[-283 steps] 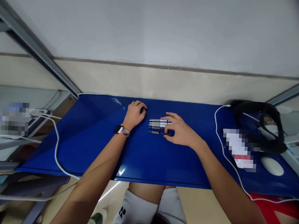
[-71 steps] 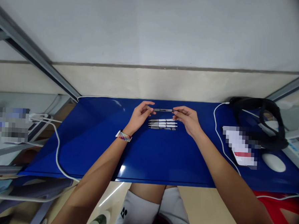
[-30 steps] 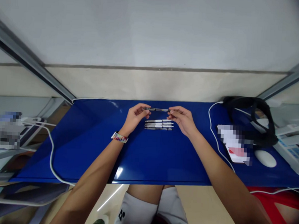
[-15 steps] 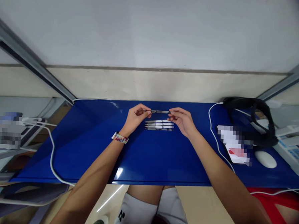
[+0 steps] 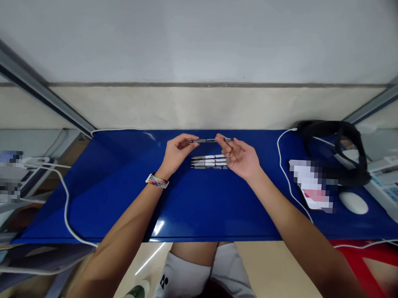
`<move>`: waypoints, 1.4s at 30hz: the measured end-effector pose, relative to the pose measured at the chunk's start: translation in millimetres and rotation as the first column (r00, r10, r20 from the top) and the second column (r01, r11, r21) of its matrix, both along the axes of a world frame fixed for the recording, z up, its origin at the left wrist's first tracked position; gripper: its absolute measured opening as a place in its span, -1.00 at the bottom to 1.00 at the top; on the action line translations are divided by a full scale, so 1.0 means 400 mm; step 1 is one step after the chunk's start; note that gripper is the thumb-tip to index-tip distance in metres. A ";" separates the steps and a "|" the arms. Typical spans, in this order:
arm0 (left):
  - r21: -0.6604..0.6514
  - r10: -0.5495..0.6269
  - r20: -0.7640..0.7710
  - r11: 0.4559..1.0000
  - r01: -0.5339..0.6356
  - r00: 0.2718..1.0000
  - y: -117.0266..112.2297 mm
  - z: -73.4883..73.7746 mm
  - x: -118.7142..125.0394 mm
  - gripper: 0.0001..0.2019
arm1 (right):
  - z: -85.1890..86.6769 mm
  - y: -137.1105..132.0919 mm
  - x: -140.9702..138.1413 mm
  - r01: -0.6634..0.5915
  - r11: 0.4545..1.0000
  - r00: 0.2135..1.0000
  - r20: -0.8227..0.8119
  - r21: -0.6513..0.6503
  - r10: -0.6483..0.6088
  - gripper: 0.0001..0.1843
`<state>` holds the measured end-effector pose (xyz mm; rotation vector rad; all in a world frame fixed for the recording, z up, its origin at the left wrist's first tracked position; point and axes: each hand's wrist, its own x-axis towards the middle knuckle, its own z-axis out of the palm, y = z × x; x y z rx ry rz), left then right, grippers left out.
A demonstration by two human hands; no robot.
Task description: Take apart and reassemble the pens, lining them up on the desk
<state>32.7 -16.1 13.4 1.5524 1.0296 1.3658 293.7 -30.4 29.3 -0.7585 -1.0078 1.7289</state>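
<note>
A dark pen (image 5: 206, 141) lies level between my two hands, near the back of the blue table. My left hand (image 5: 178, 154) pinches its left end between thumb and fingers. Around its right end are the curled fingers of my right hand (image 5: 244, 160), palm turned partly up; the pen passes behind some of these fingers and its end shows near the thumb. Just below, several pens (image 5: 209, 161), white and grey with dark tips to the left, lie side by side in a row. My right fingers cover their right ends.
A phone (image 5: 312, 186), partly blurred out, a white mouse (image 5: 353, 203) and a black strap-like headset (image 5: 335, 151) are on the right of the blue table (image 5: 129, 207). White cables (image 5: 280, 166) run along both sides. A wall (image 5: 201, 107) stands behind.
My right hand has rolled, turning its palm upward and its fingers along the pen. My left hand keeps its pinch. The whole view has shifted slightly.
</note>
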 end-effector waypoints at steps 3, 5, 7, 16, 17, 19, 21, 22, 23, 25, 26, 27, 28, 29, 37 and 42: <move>0.011 0.005 -0.007 1.000 -0.005 1.000 0.000 0.002 0.003 -0.73 | -0.008 0.004 -0.001 0.011 1.000 1.000 -0.029 -0.013 -0.012 -0.47; 0.014 0.001 -0.011 1.000 0.000 1.000 -0.002 0.003 0.006 -0.73 | -0.019 0.009 -0.003 0.027 0.999 0.998 -0.050 -0.033 -0.029 -0.51; 0.014 -0.008 -0.010 1.000 0.008 1.000 -0.004 0.006 0.009 -0.73 | -0.032 0.016 -0.006 0.058 0.997 0.997 -0.058 -0.043 -0.060 -0.55; 0.021 0.006 -0.032 1.000 -0.006 0.999 -0.010 0.013 0.010 -0.72 | -0.040 0.018 -0.009 0.125 0.991 0.992 -0.026 -0.055 -0.126 -0.57; 0.020 0.008 -0.032 1.000 -0.008 0.999 -0.010 0.011 0.010 -0.72 | -0.037 0.017 -0.009 0.123 0.991 0.992 -0.031 -0.059 -0.125 -0.56; 0.016 0.008 -0.028 1.000 -0.008 1.000 -0.008 0.009 0.010 -0.73 | -0.034 0.016 -0.009 0.134 0.989 0.990 -0.039 -0.067 -0.137 -0.58; 0.016 0.005 -0.021 1.000 -0.005 1.000 -0.008 0.007 0.012 -0.74 | -0.037 0.018 -0.010 0.158 0.985 0.986 -0.038 -0.075 -0.161 -0.61; 0.018 0.000 -0.021 1.000 0.001 1.000 -0.008 0.006 0.013 -0.74 | -0.040 0.019 -0.010 0.170 0.982 0.984 -0.035 -0.076 -0.173 -0.63; 0.019 -0.005 -0.025 1.000 0.006 1.000 -0.008 0.006 0.013 -0.74 | -0.043 0.021 -0.010 0.181 0.981 0.982 -0.034 -0.075 -0.184 -0.65; 0.018 -0.010 -0.045 1.000 0.010 0.999 -0.009 0.005 0.013 -0.74 | -0.046 0.022 -0.009 0.193 0.979 0.980 -0.042 -0.063 -0.196 -0.65; 0.017 -0.008 -0.056 1.000 0.009 0.998 -0.009 0.004 0.013 -0.74 | -0.046 0.022 -0.007 0.191 0.980 0.980 -0.048 -0.054 -0.194 -0.63; 0.017 -0.004 -0.063 1.000 0.006 0.998 -0.009 0.004 0.012 -0.74 | -0.045 0.022 -0.006 0.184 0.982 0.981 -0.051 -0.045 -0.186 -0.61; 0.019 0.001 -0.064 1.000 0.001 0.998 -0.010 0.003 0.011 -0.74 | -0.044 0.022 -0.005 0.173 0.984 0.983 -0.049 -0.037 -0.175 -0.60; 0.020 0.006 -0.060 1.000 -0.004 0.998 -0.010 0.004 0.011 -0.75 | -0.043 0.021 -0.004 0.161 0.986 0.986 -0.045 -0.033 -0.162 -0.58; 0.005 -0.011 -0.025 1.000 0.012 1.000 -0.011 0.007 0.017 -0.74 | -0.052 0.020 -0.013 0.232 0.972 0.972 -0.021 -0.025 -0.233 -0.65; 0.004 -0.002 -0.034 1.000 0.002 0.999 -0.011 0.008 0.020 -0.74 | -0.043 0.015 -0.009 0.203 0.976 0.978 0.021 0.081 -0.206 -0.54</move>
